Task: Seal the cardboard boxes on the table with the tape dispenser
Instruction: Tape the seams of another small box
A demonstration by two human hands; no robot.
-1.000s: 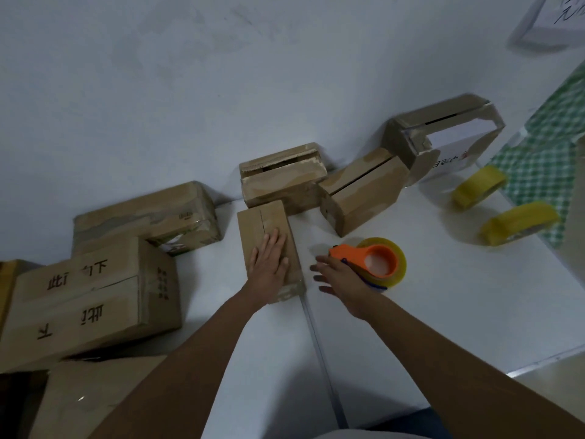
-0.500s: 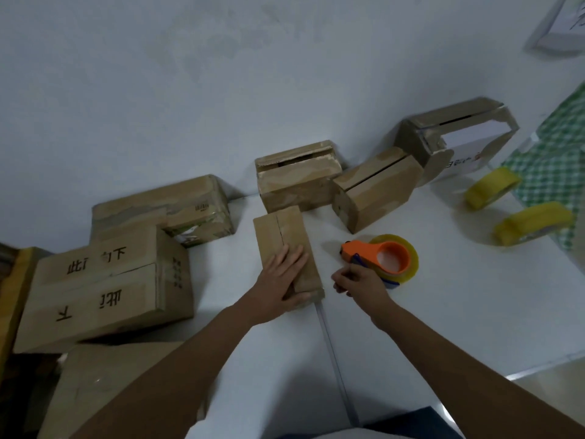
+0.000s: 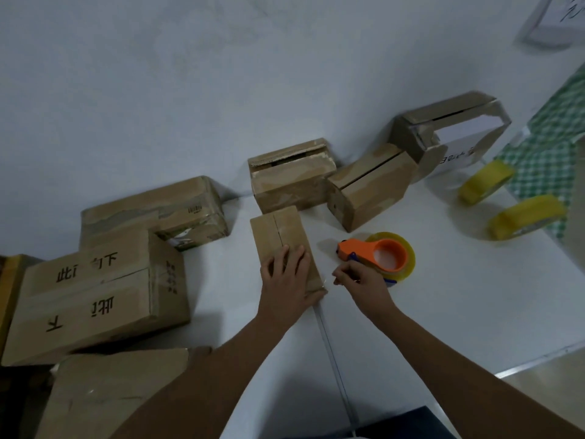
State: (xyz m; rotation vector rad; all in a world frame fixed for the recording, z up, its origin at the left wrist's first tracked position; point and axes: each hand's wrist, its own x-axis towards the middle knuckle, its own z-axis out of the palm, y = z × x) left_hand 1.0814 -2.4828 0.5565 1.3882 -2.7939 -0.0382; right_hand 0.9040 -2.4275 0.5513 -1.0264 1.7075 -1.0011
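Observation:
A small cardboard box (image 3: 280,231) lies flat on the white table (image 3: 443,312), its top seam running away from me. My left hand (image 3: 285,280) presses on the box's near end, fingers laid over the top. Just right of the box, my right hand (image 3: 359,280) has its fingers curled and pinches what looks like the clear tape's free end, close to the box's near right corner. The orange tape dispenser (image 3: 380,253) with its yellowish roll lies on the table right behind that hand.
Three more boxes (image 3: 292,175) (image 3: 370,188) (image 3: 449,131) stand along the wall. Larger boxes (image 3: 95,296) are stacked at the left. Two spare yellow tape rolls (image 3: 486,182) (image 3: 525,217) lie at the right, near a green checked cloth (image 3: 544,147). The table edge runs at the lower right.
My right hand went from open beside the dispenser to curled and pinching at its near side. My left hand slid toward the box's near end.

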